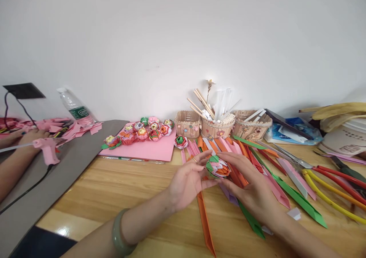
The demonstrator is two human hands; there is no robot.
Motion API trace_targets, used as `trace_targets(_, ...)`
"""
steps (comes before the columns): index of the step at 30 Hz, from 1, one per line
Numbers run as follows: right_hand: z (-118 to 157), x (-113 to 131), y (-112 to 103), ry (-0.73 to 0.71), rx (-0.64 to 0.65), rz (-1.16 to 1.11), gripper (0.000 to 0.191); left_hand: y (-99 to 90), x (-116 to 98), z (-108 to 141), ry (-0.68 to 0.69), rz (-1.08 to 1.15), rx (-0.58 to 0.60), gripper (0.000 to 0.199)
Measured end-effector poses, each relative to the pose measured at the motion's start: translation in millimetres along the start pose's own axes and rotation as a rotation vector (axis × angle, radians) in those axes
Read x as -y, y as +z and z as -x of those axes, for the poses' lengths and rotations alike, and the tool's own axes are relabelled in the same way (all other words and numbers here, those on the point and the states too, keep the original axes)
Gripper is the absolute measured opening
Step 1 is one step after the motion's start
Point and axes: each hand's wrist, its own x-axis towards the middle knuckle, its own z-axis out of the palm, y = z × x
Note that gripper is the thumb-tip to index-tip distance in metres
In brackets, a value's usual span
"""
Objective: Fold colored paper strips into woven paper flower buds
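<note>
Between both hands, above the table, is a folded paper flower (219, 167) with green, pink, white and orange petals. My left hand (187, 179) grips its left side between the thumb and fingers. My right hand (248, 181) curves round the right side, its thumb below and fingers above. Folded paper strips (206, 223) in orange, green, pink and purple lie under and beside the hands. Behind them, finished paper flowers (142, 134) sit in rows on a pink sheet (137, 151), with one more paper flower (181, 141) just right of it.
Wooden-slat baskets (217, 130) along the wall hold sticks and tubes. Scissors (297, 160) and yellow-handled pliers (314, 185) lie at right, near a white bucket (343, 139). At left are a co-worker's hands (31, 136), a pink glue gun (48, 151) with its cord, and a bottle (76, 107).
</note>
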Motion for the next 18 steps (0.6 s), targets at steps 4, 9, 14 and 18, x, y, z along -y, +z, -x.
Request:
trace_targets(4,1.3,-3.2,1.3,-0.137,0.011,0.129,0.045,-5.9,0.3,-3.9,-0.045,-0.114,-0.065,0.027)
trace_targets(9,3.9,-1.4,1.3,0.030,0.030,0.003,0.054,-7.5,1.6,-5.3,-0.037,-0.079,-0.064,0.018)
trace_targets(14,2.2,1.6,2.0,0.190,0.075,-0.133,0.048,-4.3,2.2,-4.4,-0.059,0.001,-0.049,0.023)
trace_targets(18,0.9,3.6,2.3,0.184,0.076,-0.156,0.040,-5.0,3.2,-4.4,-0.113,-0.021,0.000,0.025)
